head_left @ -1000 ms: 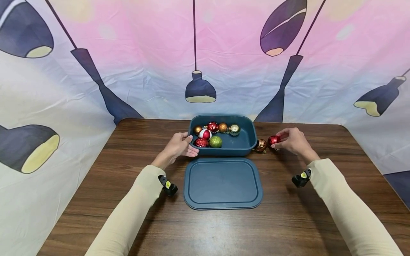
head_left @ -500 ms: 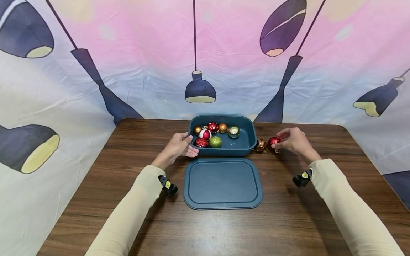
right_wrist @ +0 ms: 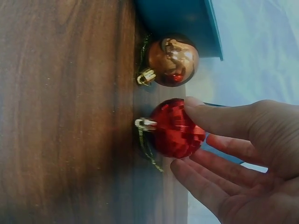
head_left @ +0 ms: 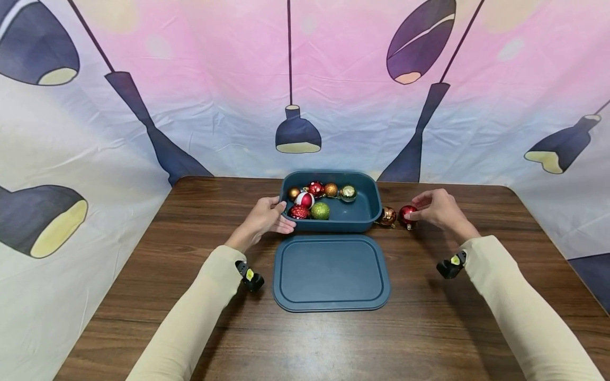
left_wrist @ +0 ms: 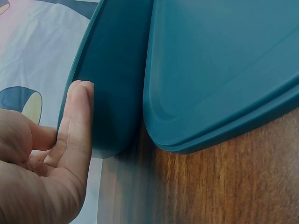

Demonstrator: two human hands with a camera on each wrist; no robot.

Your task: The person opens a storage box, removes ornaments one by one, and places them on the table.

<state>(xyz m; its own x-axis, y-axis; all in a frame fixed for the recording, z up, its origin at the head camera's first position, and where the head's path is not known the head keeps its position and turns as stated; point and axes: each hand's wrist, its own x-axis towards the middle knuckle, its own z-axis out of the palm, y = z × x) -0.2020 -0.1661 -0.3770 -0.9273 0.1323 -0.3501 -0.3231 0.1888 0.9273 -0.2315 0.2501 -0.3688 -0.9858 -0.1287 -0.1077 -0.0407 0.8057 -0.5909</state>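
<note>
Right hand: pinches red bauble, near table's far edge, right of box; left hand (the farther one) grips box's left end.

Head cam: high, facing fwd & down, far enough back for the table & backdrop. L wrist cam: v. close, looking past the left hand at the box & lid (both in head view too). R wrist cam: also close, pic turned approx. sideways, on the right hand & red ball; shares the box w/ both other views.
</note>
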